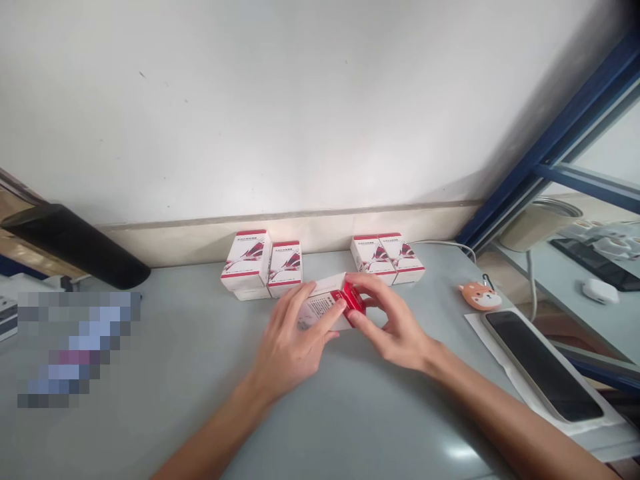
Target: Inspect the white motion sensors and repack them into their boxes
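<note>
"Since both hands meet on one box, what is each of them doing?"

"The left hand [290,343] is curled against the near face of a white carton [320,305], with its thumb reaching toward the carton's red end [354,300]. The right hand [395,323] pinches that red end between thumb and fingertips. Neither hand has let go."

"Where is the carton now?"

"Low over the middle of the grey surface [200,333], just in front of the other cartons. I can't tell whether it touches the surface. Held from both sides like that, it seems steadied against slipping."

"How many cartons are there?"

"I count five: the held one, a left pair [285,270] and a right pair [387,260]. Both pairs stand upright by the wall, apparently leaving room between them and the hands. A pale edge under the left pair may be one more, but I can't tell."

"What else lies nearby?"

"To the right, there's one phone [543,367] on a white sheet [480,327] and one orange animal-shaped charm [480,295]."
</note>
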Demonstrator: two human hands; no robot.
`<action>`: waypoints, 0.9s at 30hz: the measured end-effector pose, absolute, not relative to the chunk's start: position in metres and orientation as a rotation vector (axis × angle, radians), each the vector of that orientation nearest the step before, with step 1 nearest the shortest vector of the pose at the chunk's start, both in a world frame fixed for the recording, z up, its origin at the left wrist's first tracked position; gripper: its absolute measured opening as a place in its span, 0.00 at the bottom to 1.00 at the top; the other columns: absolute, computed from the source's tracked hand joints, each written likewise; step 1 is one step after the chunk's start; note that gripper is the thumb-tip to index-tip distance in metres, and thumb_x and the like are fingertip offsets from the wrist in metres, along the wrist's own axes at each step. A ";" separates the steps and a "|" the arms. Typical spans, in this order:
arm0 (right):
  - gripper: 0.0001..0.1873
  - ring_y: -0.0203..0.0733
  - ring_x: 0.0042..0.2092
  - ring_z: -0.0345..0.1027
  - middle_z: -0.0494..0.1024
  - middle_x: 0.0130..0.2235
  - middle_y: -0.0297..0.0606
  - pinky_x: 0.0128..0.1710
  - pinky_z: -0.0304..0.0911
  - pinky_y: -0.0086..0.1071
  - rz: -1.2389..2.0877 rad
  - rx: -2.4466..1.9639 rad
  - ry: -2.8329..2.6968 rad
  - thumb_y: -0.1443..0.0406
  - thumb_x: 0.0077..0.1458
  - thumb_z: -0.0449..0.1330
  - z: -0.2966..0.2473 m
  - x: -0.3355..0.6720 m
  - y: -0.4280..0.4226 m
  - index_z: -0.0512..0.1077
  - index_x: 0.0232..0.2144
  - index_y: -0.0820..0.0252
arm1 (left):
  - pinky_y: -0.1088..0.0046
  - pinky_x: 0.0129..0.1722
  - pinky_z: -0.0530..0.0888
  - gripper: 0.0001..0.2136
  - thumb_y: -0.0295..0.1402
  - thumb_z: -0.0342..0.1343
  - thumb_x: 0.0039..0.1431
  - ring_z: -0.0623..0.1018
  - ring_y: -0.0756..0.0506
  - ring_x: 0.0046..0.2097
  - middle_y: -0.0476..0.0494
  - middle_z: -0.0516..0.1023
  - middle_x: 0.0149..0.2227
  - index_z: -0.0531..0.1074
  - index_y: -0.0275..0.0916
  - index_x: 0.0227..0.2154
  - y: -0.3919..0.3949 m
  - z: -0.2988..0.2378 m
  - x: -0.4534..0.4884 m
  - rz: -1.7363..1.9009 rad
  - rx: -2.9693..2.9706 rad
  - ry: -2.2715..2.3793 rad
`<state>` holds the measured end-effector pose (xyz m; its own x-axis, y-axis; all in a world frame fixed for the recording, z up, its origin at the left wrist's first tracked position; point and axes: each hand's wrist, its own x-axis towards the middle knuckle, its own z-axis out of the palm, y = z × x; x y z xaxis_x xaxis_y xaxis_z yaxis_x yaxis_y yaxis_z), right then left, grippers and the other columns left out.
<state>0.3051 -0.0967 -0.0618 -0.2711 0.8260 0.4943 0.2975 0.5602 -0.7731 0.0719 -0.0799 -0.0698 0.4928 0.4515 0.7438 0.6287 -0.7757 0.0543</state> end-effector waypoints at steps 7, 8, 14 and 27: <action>0.19 0.47 0.54 0.76 0.81 0.56 0.39 0.55 0.73 0.44 0.585 -1.126 -1.372 0.57 0.77 0.48 -0.058 0.305 -0.098 0.74 0.59 0.46 | 0.60 0.51 0.85 0.29 0.13 0.58 0.59 0.72 0.34 0.67 0.29 0.57 0.68 0.68 0.45 0.59 -0.088 -0.078 0.071 -1.203 -2.710 -0.803; 0.18 0.46 0.51 0.77 0.81 0.55 0.39 0.51 0.74 0.42 0.598 -1.148 -1.343 0.56 0.76 0.48 -0.057 0.303 -0.098 0.75 0.57 0.47 | 0.57 0.52 0.85 0.28 0.13 0.57 0.58 0.71 0.33 0.68 0.29 0.57 0.69 0.68 0.44 0.58 -0.088 -0.079 0.071 -1.189 -2.698 -0.787; 0.13 0.39 0.32 0.69 0.77 0.40 0.36 0.29 0.69 0.33 0.775 -1.217 -1.373 0.60 0.75 0.50 -0.060 0.294 -0.095 0.72 0.54 0.49 | 0.59 0.51 0.85 0.25 0.20 0.62 0.59 0.78 0.35 0.63 0.32 0.66 0.68 0.69 0.46 0.57 -0.090 -0.075 0.070 -1.158 -2.593 -0.735; 0.15 0.61 0.62 0.65 0.65 0.64 0.44 0.59 0.65 0.58 -0.071 -0.795 -1.976 0.73 0.53 0.55 -0.035 0.315 -0.105 0.72 0.41 0.53 | 0.55 0.55 0.83 0.25 0.26 0.67 0.57 0.77 0.32 0.64 0.33 0.81 0.56 0.71 0.38 0.58 -0.084 -0.058 0.063 -1.081 -2.318 -0.671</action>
